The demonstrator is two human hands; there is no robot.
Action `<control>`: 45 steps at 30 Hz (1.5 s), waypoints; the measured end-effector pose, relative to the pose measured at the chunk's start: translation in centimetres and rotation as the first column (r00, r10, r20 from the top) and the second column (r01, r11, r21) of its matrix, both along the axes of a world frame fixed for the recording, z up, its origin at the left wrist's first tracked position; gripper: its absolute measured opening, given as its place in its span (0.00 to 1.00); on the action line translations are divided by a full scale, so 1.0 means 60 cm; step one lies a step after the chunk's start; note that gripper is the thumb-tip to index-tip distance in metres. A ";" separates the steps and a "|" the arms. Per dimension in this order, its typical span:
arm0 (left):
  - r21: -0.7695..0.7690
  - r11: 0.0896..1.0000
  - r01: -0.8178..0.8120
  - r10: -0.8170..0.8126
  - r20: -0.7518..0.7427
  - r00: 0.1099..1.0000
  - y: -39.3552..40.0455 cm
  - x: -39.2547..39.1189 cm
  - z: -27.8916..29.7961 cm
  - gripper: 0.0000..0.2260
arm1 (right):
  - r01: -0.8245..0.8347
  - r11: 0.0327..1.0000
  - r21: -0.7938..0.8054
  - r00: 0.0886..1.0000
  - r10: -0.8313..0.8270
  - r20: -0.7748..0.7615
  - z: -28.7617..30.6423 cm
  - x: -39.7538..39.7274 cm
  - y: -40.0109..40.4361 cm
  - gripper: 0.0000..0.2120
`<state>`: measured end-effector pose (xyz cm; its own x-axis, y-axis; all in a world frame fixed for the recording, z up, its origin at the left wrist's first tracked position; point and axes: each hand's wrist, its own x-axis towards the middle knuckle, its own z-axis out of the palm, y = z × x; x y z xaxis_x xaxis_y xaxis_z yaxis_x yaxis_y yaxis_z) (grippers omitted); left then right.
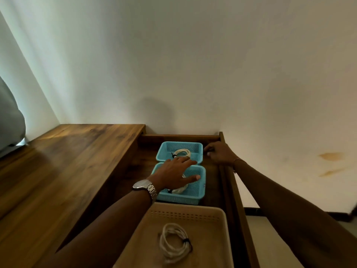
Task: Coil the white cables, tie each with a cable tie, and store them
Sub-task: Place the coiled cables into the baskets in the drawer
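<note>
Three baskets sit in a row inside an open wooden drawer (228, 182). The far blue basket (164, 149) holds a coiled white cable (182, 152) tied with a black tie. My left hand (174, 175), with straight spread fingers, hovers over the near blue basket (195, 192), partly hiding the coiled white cable (180, 189) in it. The beige basket (208, 227) closest to me holds a third tied white coil (173, 242). My right hand (220, 153) rests at the far blue basket's right rim, fingers curled; whether it grips the rim is unclear.
A dark wooden desk top (67, 171) lies to the left of the drawer. A plain wall rises behind. The drawer's right side rail (234, 190) runs under my right forearm. Tiled floor (270, 238) shows at the lower right.
</note>
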<state>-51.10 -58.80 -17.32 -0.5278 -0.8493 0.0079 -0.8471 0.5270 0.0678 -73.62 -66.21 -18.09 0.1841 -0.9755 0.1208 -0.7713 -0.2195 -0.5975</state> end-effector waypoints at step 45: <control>0.093 0.989 0.117 -0.117 -0.003 0.993 0.209 0.058 -0.038 0.18 | -0.141 0.948 0.285 0.915 0.015 0.404 -0.073 0.130 0.119 0.28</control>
